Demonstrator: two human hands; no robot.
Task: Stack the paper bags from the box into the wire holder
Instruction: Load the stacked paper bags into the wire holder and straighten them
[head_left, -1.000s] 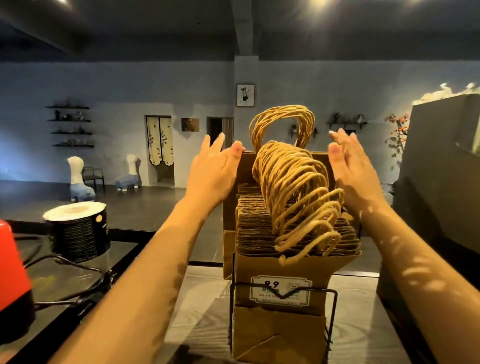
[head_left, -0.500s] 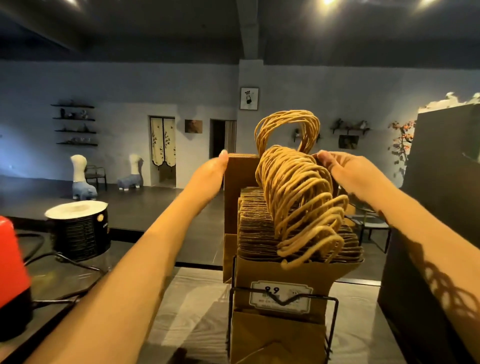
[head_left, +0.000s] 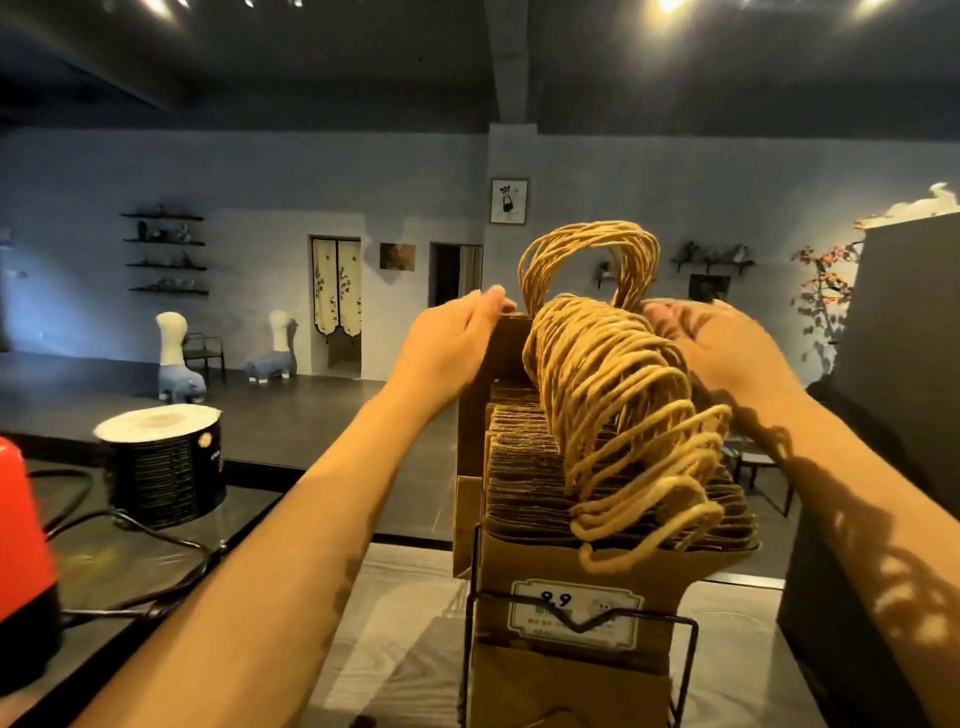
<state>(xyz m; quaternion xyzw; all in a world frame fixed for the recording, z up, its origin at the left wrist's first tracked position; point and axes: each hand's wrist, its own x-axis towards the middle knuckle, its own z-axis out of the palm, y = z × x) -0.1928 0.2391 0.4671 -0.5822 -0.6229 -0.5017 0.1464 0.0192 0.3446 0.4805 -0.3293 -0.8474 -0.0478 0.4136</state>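
dim grey room, spot lights overhead; head cam only. far wall has shelves (head_left: 166, 254) at 9 o'clock, a curtain (head_left: 336, 286) in a doorway nearer centre, a framed picture (head_left: 509, 201) at 12. pale wood counter (head_left: 405, 649) runs along the btm. on a darker top at 8 o'clock: black cylinder (head_left: 161, 462) w/ white top, cables (head_left: 135, 527) beside it, red object (head_left: 21, 540) at the frame edge. tall dark cabinet (head_left: 904, 374) fills 3 o'clock.

wire holder (head_left: 685, 670) stands on the counter at 6 o'clock, black wire front w/ a v-dip. paper bags (head_left: 524, 483) stand upright in it, packed front to back, tops fanned; front bag carries a label (head_left: 574, 613) marked "99". twisted-paper handles (head_left: 623, 415) flop fwd in a thick bundle, a few loops at the rear standing straight up. brown card panel (head_left: 467, 519) sits just left of the holder; can't tell if it's box or bag.

left hand (head_left: 452, 348) at 11 o'clock of the stack: grips the top left corner of the rearmost bags, digits curled round the top edge. right hand (head_left: 727, 348) at 1 o'clock, against the rear right of the stack, fingers (head_left: 670, 317) bent in toward the upright loops; blurred and partly hidden by the handles, so can't tell if it clasps the bags or just presses. both forearms reach in from the btm corners, either side of the holder.
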